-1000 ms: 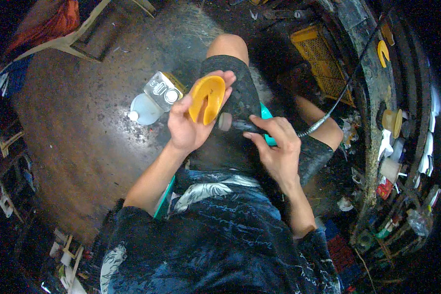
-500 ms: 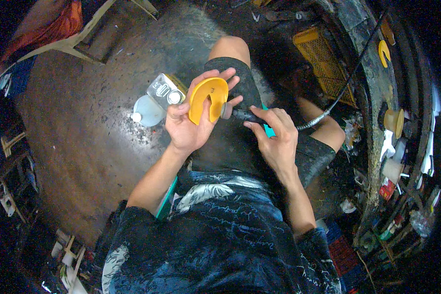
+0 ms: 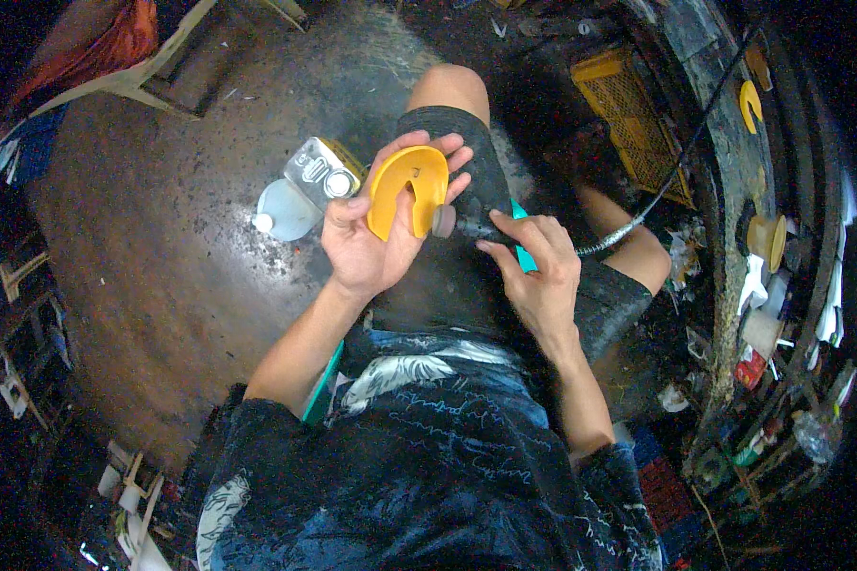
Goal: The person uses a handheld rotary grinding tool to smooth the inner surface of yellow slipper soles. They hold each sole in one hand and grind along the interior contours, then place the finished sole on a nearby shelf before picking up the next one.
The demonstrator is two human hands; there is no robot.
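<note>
My left hand [image 3: 362, 249] is closed on a yellow, curved horseshoe-shaped piece [image 3: 387, 186], its slot facing me. The thumb presses the piece's left edge, and the other fingers spread behind it. In my right hand [image 3: 546, 259], pinched between thumb and fingers, is a dark rotary grinder handpiece [image 3: 473, 228]. Its small greyish-brown round head [image 3: 444, 221] sits at the right edge of the yellow piece; I cannot tell whether they touch. A flexible shaft [image 3: 609, 238] with a metal spring sleeve runs from behind my right hand up to the right.
A clear jug [image 3: 288, 211] and a white-capped container [image 3: 320, 171] stand on the floor ahead. To the right are a yellow crate [image 3: 628, 119] and a worn bench edge [image 3: 724, 314] with another yellow horseshoe piece [image 3: 750, 107]. A chair [image 3: 152, 90] is at far left.
The yellow piece has turned slightly in my left hand, so its slot looks wider. My right hand and the handpiece have shifted only a little.
</note>
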